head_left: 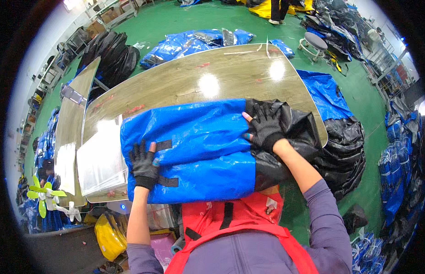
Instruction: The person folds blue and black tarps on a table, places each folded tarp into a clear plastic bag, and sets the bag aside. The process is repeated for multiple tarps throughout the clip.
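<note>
A blue woven-plastic piece (199, 137), perhaps a large bag or cover, lies across the table in front of me. Its right part is shiny black material (299, 125), and two short black strips show near its left end. My left hand (145, 165), in a black glove with some bare fingertips, rests flat on the blue left end with fingers spread. On the black part, just beside the blue seam, lies my right hand (266, 129), gloved alike, fingers apart and pressing down. Neither hand grips anything.
Clear plastic sheets or bags (100, 166) lie on the wood-look table (185, 86) at left. More blue and black material (342, 137) hangs off its right end. A green fan (44, 194) stands at lower left. Beyond are a round stool (315, 41) and bundles (189, 45).
</note>
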### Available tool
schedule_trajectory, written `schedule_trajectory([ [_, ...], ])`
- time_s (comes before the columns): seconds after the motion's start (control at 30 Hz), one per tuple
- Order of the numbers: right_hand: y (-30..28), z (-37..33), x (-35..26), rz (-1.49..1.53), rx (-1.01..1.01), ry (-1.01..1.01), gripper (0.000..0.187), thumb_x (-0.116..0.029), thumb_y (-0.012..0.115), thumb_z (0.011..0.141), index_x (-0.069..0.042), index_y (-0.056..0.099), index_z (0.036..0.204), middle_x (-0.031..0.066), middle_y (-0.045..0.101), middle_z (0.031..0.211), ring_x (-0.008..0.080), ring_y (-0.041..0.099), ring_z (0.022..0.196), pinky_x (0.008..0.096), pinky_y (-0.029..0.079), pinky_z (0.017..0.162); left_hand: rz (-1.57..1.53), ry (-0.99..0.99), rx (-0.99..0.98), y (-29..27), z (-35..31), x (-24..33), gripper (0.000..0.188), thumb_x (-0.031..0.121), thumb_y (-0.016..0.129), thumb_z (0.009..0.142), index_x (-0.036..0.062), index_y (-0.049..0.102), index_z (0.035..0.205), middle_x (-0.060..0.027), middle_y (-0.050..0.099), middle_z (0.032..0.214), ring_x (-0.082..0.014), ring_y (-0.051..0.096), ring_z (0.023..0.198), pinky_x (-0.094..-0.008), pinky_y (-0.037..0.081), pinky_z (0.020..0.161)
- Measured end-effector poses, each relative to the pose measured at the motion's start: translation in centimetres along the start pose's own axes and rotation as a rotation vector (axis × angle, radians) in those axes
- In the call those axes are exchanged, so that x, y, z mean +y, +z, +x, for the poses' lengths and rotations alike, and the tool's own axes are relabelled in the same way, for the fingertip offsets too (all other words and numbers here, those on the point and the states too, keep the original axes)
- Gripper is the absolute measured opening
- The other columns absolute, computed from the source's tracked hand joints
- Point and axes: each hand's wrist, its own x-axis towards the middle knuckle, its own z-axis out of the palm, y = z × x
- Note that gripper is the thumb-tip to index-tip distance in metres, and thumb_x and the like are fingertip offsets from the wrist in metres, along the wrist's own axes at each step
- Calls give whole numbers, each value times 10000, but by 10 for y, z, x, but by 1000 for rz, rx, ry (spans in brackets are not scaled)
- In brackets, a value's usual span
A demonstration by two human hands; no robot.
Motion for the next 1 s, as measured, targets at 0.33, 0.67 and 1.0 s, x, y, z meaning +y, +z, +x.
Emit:
schedule_trajectory([
  [0.33,54,1,38,19,120,-61,772,-636,549,781,-277,384,1444,196,215,1540,438,125,1425,696,-25,1068,-76,462,-40,-29,95,68,508,338,472,913,156,459,1387,-178,395,1452,-390,319,1366,-546,183,1129],
  [0.67,-38,-117,-12,499,546,-516,750,-507,748,593,-159,555,1230,188,603,1094,416,592,952,537,480,804,229,348,-658,-48,120,109,523,384,500,903,230,450,1401,-208,340,1484,-413,360,1338,-581,244,1086],
  [1.0,-28,-110,-4,357,496,-211,286,-321,570,878,-157,628,651,88,567,565,320,565,502,518,465,603,-68,1091,-105,29,125,217,613,448,485,896,256,339,1460,-116,311,1521,-397,244,1404,-719,110,1054],
])
